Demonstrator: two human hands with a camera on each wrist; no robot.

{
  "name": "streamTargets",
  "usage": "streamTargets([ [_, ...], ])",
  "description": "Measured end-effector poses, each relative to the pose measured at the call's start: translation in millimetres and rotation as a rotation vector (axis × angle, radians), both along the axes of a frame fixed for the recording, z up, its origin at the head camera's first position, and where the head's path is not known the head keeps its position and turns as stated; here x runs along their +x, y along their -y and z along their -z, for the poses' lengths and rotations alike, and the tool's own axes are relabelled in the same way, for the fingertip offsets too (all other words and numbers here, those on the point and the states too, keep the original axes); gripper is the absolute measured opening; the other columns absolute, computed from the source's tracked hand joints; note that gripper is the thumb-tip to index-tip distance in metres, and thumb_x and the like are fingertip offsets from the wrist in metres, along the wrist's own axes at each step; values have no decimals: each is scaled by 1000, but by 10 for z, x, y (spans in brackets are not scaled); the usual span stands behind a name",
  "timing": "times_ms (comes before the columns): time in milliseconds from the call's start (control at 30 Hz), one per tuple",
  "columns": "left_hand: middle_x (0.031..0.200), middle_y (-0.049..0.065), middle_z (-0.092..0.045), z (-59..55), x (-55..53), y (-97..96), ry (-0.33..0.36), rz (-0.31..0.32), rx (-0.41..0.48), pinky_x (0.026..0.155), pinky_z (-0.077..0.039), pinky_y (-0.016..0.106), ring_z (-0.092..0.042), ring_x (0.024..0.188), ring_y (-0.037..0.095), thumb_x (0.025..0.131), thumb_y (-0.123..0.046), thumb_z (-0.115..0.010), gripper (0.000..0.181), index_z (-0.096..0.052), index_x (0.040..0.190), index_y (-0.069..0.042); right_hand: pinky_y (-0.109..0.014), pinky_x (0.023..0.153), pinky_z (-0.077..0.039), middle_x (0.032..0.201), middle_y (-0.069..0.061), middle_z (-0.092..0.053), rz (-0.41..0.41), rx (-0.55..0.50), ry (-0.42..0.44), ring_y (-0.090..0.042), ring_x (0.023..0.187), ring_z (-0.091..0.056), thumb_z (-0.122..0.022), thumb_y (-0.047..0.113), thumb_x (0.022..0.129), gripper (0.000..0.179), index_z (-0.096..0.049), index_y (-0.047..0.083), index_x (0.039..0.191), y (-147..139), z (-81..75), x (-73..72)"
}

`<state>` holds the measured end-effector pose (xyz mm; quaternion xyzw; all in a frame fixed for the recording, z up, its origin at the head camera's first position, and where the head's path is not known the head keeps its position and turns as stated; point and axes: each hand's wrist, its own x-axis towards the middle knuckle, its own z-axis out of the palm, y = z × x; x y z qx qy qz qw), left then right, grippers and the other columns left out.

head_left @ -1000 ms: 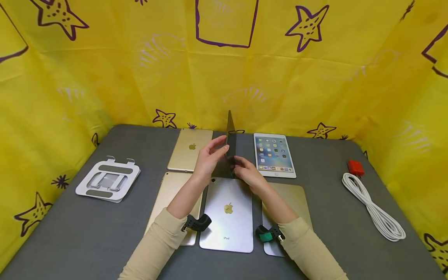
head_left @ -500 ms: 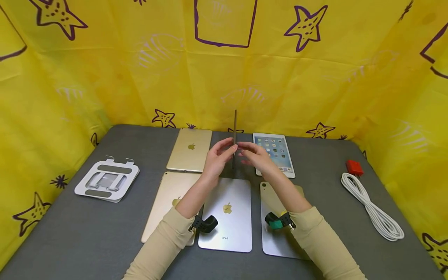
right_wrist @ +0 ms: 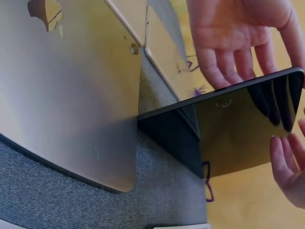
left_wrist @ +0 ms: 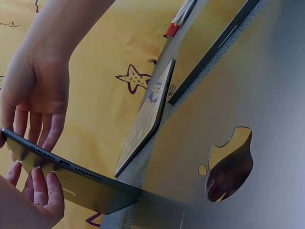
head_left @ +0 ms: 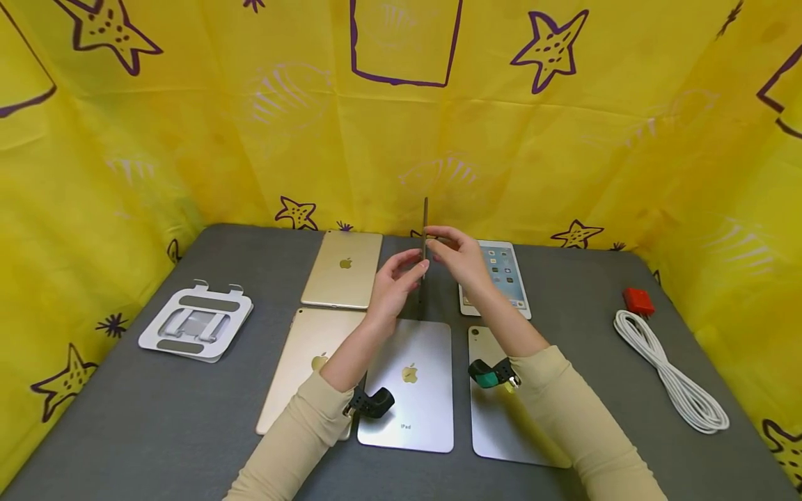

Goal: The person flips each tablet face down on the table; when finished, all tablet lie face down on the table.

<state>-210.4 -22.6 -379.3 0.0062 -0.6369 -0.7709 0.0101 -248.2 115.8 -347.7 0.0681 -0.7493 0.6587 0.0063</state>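
A thin dark tablet (head_left: 425, 212) stands edge-on at the middle of the table. My left hand (head_left: 395, 292) grips it, thumb at the near edge and fingers on its back. From the right, my right hand (head_left: 464, 261) reaches it with extended fingers, tips at the screen side. Speaker holes and a port line the tablet's (left_wrist: 81, 183) edge in the left wrist view. Its dark glossy screen (right_wrist: 233, 129) mirrors fingers in the right wrist view. Just in front lies a silver iPad (head_left: 407, 400), face down under my left forearm.
Two gold tablets, one far (head_left: 332, 278) and one near (head_left: 282, 376), lie face down at left. A silver tablet (head_left: 491, 431) lies beneath my right forearm; behind it is a white tablet (head_left: 504, 278) with a lit screen. Farther out are a folding stand (head_left: 207, 303), white cable (head_left: 673, 379) and red charger (head_left: 639, 301).
The dark tablet has turned slightly and shifted right to stand edge-on. My right hand has moved from its low near end up and away along it; the left hand has moved slightly right.
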Motion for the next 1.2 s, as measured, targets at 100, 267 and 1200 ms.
streamTargets([
  [100,123,6,-62,9,4,-2,0,-4,-6,86,-50,32,-60,101,19,91,-20,-70,37,-61,126,-8,-36,90,-52,128,-8,-61,3,25,5,-21,110,-60,-66,19,93,32,-65,7,123,20,19,-34],
  [267,124,6,-61,17,7,2,2,-9,-2,88,-50,34,-60,101,20,92,-22,-69,37,-61,125,-8,-37,89,-53,127,-7,-61,1,37,16,-21,110,-61,-69,20,92,34,-65,9,123,36,53,-56],
  [1200,137,20,-49,303,-17,185,303,261,-67,106,-40,42,-47,126,33,104,-34,-45,49,-48,136,4,-46,91,-52,129,-9,-57,-34,-76,104,-24,116,-56,-66,23,94,39,-60,9,130,-156,105,-50],
])
